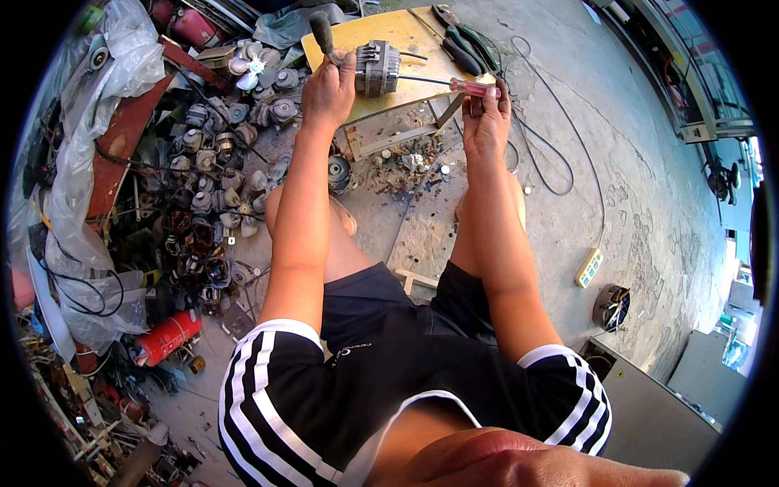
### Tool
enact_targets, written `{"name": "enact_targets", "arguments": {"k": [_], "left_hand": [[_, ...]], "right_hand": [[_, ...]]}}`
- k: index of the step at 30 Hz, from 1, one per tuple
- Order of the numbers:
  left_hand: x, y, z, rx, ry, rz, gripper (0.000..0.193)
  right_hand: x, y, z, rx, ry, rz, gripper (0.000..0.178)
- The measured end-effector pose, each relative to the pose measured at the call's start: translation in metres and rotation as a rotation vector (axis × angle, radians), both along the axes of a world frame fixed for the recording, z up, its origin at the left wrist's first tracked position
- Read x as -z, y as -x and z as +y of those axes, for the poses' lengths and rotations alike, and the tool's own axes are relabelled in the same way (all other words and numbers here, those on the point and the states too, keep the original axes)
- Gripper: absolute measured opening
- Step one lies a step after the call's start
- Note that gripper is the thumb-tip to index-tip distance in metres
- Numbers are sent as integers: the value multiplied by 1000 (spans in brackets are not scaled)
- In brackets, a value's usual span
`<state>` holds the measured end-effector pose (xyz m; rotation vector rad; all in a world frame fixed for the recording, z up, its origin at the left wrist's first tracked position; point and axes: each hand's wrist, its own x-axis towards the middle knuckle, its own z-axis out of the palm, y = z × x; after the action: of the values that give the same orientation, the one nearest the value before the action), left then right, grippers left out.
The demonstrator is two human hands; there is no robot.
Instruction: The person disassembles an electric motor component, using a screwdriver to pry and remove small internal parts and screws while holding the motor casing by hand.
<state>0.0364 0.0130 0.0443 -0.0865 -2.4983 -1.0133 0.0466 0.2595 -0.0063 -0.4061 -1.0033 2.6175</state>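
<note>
A small grey electric motor [376,68] rests on a yellow board-topped stand [349,32] in front of me. My left hand [329,93] is closed at the motor's left end, its thumb against the casing. Just beyond that fist a dark handle [322,31] sticks up; whether my fingers also grip it is hidden. My right hand [488,118] pinches the clear reddish handle of a screwdriver [473,88]. Its long thin shaft points left, with the tip at the motor's right side. Dark-handled pliers [462,50] lie at the far right corner of the board.
Many small motors [203,178] are heaped on the floor at left, beside plastic sheeting [134,65] and a red cylinder [169,337]. A dark cable [560,191] loops over the concrete at right, near a power strip [589,268] and a round dark part [613,308].
</note>
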Motion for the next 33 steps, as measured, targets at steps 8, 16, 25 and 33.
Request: {"name": "enact_targets", "arguments": {"k": [8, 16, 25, 33], "left_hand": [[0, -1, -2, -27, 4, -32, 41], [0, 1, 1, -30, -2, -36, 42], [-3, 0, 3, -38, -1, -29, 41], [2, -1, -3, -53, 13, -43, 41]], "right_hand": [[-15, -2, -4, -44, 92, -126, 29], [-1, 3, 5, -93, 29, 23, 34], [3, 4, 2, -32, -32, 28, 29], [-11, -2, -3, -44, 45, -200, 33]]}}
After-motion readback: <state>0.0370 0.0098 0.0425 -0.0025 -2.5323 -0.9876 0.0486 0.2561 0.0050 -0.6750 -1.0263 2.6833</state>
